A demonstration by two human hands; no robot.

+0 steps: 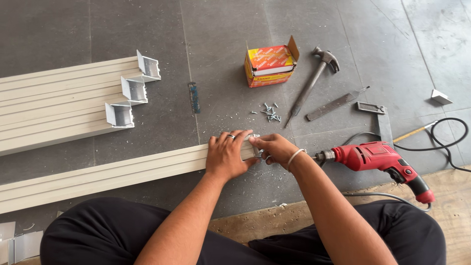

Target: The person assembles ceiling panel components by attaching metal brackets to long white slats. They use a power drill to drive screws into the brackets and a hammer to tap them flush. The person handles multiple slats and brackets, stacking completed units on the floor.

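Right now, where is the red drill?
In the head view, the red drill lies on the floor right of the right hand, below the hammer.

A workshop or building-site floor (pixel 59 29) is shown: grey slabs strewn with metal shavings. Long aluminium profiles (pixel 54 105) are stacked at 9 o'clock. A red corded drill (pixel 378 159) is laid at 3 o'clock, with a claw hammer (pixel 314 81), a flat file (pixel 336 104), loose screws (pixel 270 113) and their box (pixel 270 65) at 12 o'clock.
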